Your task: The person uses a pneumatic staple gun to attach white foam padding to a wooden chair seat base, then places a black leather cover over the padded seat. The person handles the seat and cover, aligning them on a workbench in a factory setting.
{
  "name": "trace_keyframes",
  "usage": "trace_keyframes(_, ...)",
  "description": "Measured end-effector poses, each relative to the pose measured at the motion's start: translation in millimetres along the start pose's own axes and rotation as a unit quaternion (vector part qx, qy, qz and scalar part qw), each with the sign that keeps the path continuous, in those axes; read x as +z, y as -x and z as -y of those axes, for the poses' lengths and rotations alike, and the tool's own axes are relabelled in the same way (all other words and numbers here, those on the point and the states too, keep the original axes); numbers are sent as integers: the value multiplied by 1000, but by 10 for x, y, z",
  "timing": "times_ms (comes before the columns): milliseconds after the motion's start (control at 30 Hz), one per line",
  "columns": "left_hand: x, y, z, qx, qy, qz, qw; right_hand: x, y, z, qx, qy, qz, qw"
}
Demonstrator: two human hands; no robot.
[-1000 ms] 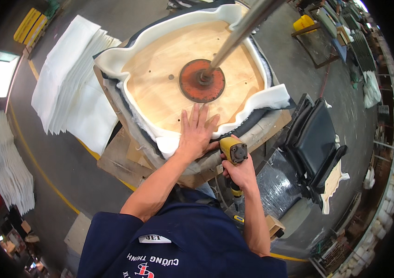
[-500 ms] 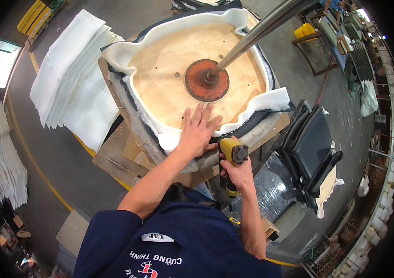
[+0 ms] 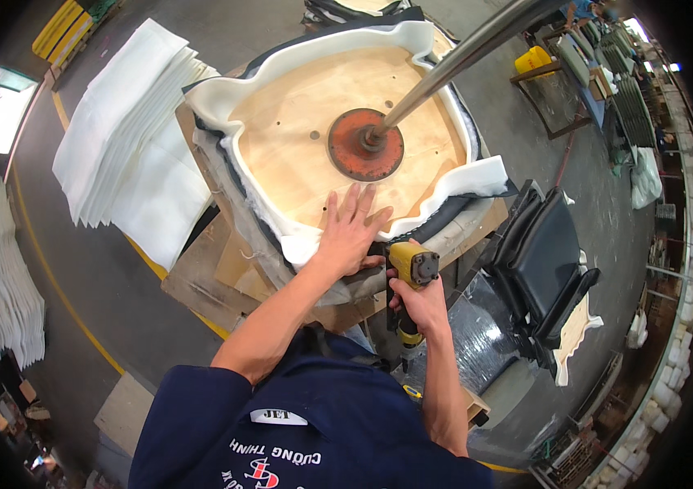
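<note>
A wooden seat board [image 3: 281, 155] lies under an orange press disc [image 3: 365, 144], which a steel rod [image 3: 452, 69] holds from above. White padding [image 3: 477, 175] and black cover material [image 3: 465, 208] stand up around the board's rim. My left hand [image 3: 348, 232] lies flat on the near edge, fingers spread over the wood, its thumb toward the tool. In my right hand [image 3: 420, 306] is a yellow pneumatic staple gun [image 3: 412, 265], its front end at the near edge of the cover. The gun's nose is hidden.
Stacked white padding sheets [image 3: 130, 122] stand at the left, with another pile [image 3: 0, 269] farther out. Black upholstered seats [image 3: 542, 253] are piled at the right. A yellow bucket [image 3: 532, 59] sits on a frame at the far right. Cardboard [image 3: 208, 277] lies near my left forearm.
Both hands and the staple gun hold nearly the same place. The view has shifted very slightly; nothing was taken hold of or let go.
</note>
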State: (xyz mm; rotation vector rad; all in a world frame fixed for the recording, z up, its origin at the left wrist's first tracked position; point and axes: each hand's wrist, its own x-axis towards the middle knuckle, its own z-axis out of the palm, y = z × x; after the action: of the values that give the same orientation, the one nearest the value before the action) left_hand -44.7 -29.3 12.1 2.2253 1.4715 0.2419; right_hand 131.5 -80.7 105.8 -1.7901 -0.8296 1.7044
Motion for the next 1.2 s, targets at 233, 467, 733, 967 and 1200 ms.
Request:
trace_keyframes(233, 121, 22, 41, 11, 8, -13, 1000, 85, -15, -88, -18, 53, 9, 998)
trace_keyframes(467, 95, -30, -3, -16, -11, -15, 1000, 148, -79, 86, -10, 106, -3, 994)
trace_keyframes(733, -44, 53, 144, 6, -49, -10, 999, -45, 46, -60, -7, -4, 22, 1000)
trace_keyframes(967, -16, 99, 155, 3, -58, -13, 998, 80, -1, -3, 8, 46, 29, 998)
trace_keyframes(1200, -59, 64, 119, 3, -50, 35, 998, 189, -66, 66, -15, 165, -12, 986)
